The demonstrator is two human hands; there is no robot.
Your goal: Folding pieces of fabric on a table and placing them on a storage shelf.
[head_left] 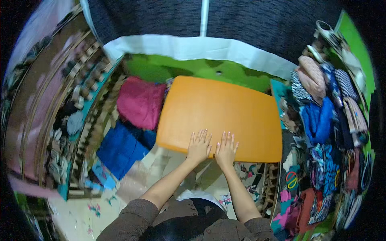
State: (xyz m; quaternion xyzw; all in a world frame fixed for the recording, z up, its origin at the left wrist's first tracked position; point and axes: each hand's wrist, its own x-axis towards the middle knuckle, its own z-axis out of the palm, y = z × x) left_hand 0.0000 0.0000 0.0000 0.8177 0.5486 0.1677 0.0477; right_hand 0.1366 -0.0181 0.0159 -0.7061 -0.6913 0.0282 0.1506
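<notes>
An orange table (219, 108) with rounded corners stands in front of me, its top bare. My left hand (199, 146) lies flat near the table's front edge, fingers spread and pointing away from me. Beside it, a short gap to the right, my right hand (226, 150) rests palm down in the same way. Neither hand holds anything. Both forearms reach up from brown sleeves pushed back toward the elbows.
Left of the table lie a dark pink cloth bundle (140, 102) and blue folded fabric (120, 150). A wooden rack (86, 120) curves along the left. Piled clothes (317, 108) line the right side, with yellow-handled scissors (291, 180) nearby. A dark curtain (161, 18) hangs behind.
</notes>
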